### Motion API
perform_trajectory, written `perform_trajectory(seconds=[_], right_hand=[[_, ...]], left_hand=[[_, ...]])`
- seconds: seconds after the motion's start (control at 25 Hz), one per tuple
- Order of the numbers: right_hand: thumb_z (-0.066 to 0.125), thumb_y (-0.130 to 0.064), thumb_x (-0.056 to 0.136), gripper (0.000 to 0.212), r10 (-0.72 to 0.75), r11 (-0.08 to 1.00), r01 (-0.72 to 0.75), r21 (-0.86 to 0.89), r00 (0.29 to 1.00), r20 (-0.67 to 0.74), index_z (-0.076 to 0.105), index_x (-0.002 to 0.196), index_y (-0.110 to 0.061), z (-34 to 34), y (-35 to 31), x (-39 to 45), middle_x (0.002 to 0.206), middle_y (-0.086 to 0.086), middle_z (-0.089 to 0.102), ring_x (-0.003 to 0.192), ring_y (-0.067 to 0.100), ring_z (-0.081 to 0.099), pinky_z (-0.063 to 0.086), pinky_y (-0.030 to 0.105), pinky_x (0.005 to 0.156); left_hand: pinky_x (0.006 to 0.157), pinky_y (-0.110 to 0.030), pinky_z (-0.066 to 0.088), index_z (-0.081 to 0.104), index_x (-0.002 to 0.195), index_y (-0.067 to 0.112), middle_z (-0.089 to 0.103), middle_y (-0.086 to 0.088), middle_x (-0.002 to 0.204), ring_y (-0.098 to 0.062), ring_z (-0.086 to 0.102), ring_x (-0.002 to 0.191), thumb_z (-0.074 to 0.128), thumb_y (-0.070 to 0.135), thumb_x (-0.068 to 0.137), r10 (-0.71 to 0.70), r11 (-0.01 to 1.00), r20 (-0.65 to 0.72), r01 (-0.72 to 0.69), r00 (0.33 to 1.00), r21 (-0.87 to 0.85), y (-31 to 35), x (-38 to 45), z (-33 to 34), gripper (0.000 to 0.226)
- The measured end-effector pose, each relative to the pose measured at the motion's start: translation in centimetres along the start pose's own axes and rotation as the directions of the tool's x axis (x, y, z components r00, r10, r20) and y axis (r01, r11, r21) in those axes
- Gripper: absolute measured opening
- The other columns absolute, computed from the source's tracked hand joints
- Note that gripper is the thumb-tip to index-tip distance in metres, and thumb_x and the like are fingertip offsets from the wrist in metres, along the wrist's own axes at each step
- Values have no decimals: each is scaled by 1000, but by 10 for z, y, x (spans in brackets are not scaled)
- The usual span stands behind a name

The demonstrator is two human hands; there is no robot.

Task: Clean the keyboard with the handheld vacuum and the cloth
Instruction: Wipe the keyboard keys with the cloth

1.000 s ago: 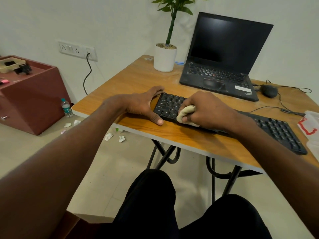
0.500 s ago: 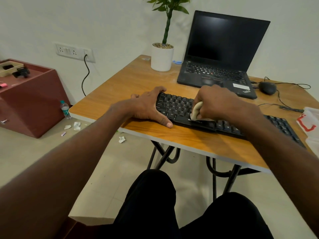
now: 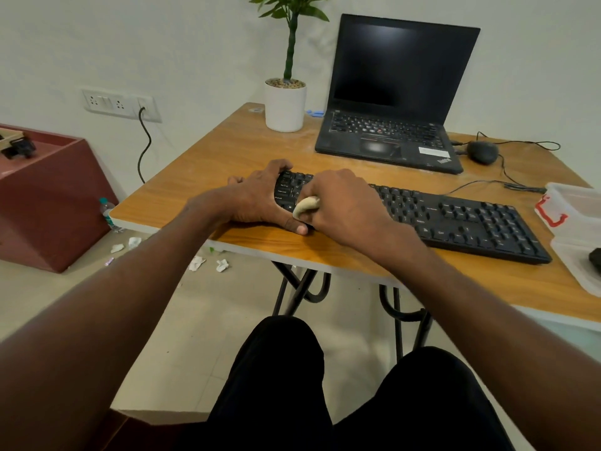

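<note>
Head view, forward and down

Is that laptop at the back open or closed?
Open: the laptop has its lid raised behind its keys, with the screen dark.

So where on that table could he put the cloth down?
The widest bare patch of table lies between the plant pot, the laptop and the keyboard. A narrow strip runs along the near edge. The right side is crowded: mouse, cables, plastic box.
</note>
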State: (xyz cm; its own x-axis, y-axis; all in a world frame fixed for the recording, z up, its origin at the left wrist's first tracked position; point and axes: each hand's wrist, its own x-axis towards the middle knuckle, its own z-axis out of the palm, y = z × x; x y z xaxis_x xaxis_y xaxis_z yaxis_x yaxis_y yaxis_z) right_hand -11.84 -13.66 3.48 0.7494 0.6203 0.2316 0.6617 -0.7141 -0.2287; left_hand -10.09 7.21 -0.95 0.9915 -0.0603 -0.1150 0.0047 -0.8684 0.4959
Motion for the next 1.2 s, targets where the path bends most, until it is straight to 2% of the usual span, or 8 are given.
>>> perform_trajectory(seconds=[0.12,0.32,0.4,0.56,0.72,0.84,1.04,1.2], right_hand=[[83,-28,80,24,47,998,-44,-46,998,49,80,104,-30,-10,22,-14,99,-3,76,89,17,69,60,39,75],[84,-31,80,45,366,904,-294,-311,907,206,69,122,-22,-50,76,-21,112,5,71,99,23,65,57,40,77],[80,-31,85,36,284,936,-242,-257,949,140,71,118,-20,-49,71,-17,108,4,72,94,20,65,55,37,74],[78,-23,85,19,47,996,-47,78,999,-10,81,102,-32,-21,37,6,94,-6,77,87,14,68,57,36,73],[76,-25,88,20,56,988,-56,-146,998,-2,79,105,-35,-20,56,6,98,-6,75,90,16,68,49,30,65],[77,-33,87,27,166,941,-151,-303,986,25,74,114,-31,-37,71,-1,111,2,70,100,25,67,47,36,71],[79,-25,83,21,-12,994,9,-108,999,-30,79,102,-33,-10,29,4,98,-3,74,91,20,68,58,37,70],[77,-19,84,19,129,964,-118,-238,991,32,79,101,-27,-27,61,-9,91,0,70,85,21,65,47,33,63]], left_hand=[[121,-56,18,15,150,49,45,3,151,-24,44,136,71,103,26,-5,1000,8,5,1000,-16,1,0,-1,147],[121,-57,17,17,150,48,46,4,149,-25,45,135,71,102,27,8,1000,15,-7,1000,-26,0,-2,-2,145],[120,-57,17,17,149,48,46,5,148,-24,45,135,73,101,29,9,1000,13,-9,1000,-27,1,-2,-2,143],[119,-53,18,17,149,48,46,6,147,-23,44,134,72,100,31,-1,1000,9,1,1000,-23,4,-5,-2,140],[119,-52,18,17,149,47,45,8,145,-19,42,129,74,96,35,6,1000,3,-6,1000,-24,4,-4,-2,137],[120,-53,17,18,149,45,45,8,144,-20,43,130,75,95,35,9,1000,12,-9,1000,-28,2,-5,-2,137],[119,-53,19,18,148,46,46,4,147,-23,44,133,72,100,32,-3,1000,-2,3,1000,-6,3,-4,-2,139],[119,-54,19,20,145,49,46,6,146,-23,44,132,76,98,34,4,999,5,-4,1000,-37,1,-4,-1,133]])
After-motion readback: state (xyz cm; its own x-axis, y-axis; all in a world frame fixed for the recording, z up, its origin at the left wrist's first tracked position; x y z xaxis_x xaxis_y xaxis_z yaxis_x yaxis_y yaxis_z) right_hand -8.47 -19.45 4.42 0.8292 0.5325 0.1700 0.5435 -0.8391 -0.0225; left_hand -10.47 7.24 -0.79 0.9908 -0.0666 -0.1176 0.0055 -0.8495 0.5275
